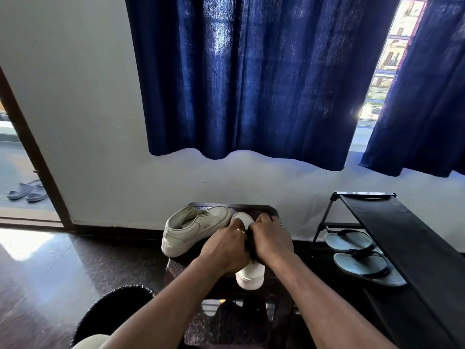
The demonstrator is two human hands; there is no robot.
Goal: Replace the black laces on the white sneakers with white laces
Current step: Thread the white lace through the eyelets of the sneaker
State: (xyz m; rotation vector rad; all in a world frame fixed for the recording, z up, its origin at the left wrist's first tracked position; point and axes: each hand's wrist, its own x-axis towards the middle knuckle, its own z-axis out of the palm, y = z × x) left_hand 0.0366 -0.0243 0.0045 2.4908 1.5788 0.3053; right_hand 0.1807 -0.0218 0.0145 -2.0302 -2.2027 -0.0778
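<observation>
The white sneaker you are working on (250,275) stands upright at the middle of the bench (273,212), with its heel at the near edge and its toe pointing toward the far edge. Both of your hands sit on top of it, knuckles nearly touching. Your left hand (226,248) and right hand (271,238) have their fingers curled in on the black lace (250,244), which shows as a dark strip in the narrow gap between them. Your knuckles hide the fingertips, so you cannot tell which eyelet the lace is at.

The second white sneaker (196,227) lies tipped on its side at the bench's far left corner. Its toe almost touches the toe of the first, and its heel hangs out past the left edge.

A black shoe rack (392,222) stands to the right of the bench, with a pair of light blue flip-flops (352,241) on its lower shelf. Dark blue curtains (251,84) hang on the wall behind. At the far left a pair of grey slides (27,191) lies on the floor beyond an open doorway.
</observation>
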